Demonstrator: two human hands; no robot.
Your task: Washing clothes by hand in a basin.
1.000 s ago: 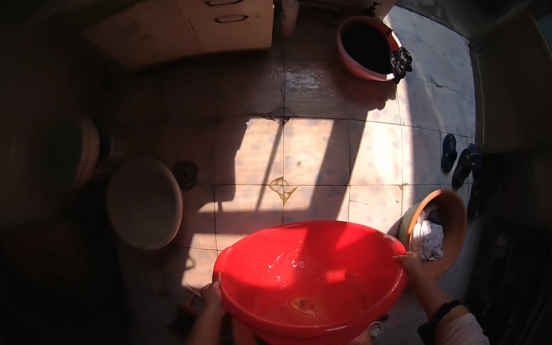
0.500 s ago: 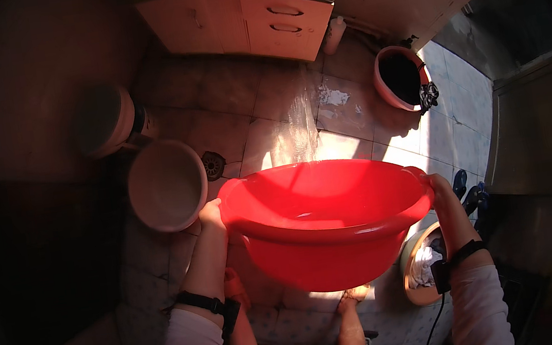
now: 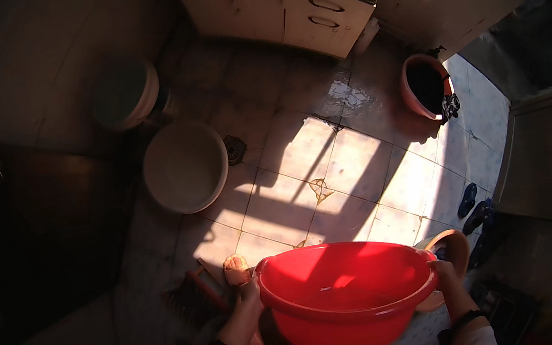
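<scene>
red plastic basin (image 3: pixel 350 296) – round, upright, held above tiled floor

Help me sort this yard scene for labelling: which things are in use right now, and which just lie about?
In use:
red basin
left hand
right hand

Lying about:
pale basin
bucket
clay pot
sandals
cabinet

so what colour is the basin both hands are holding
Bright red basin, plain with no pattern, seen best in the head view.
</scene>
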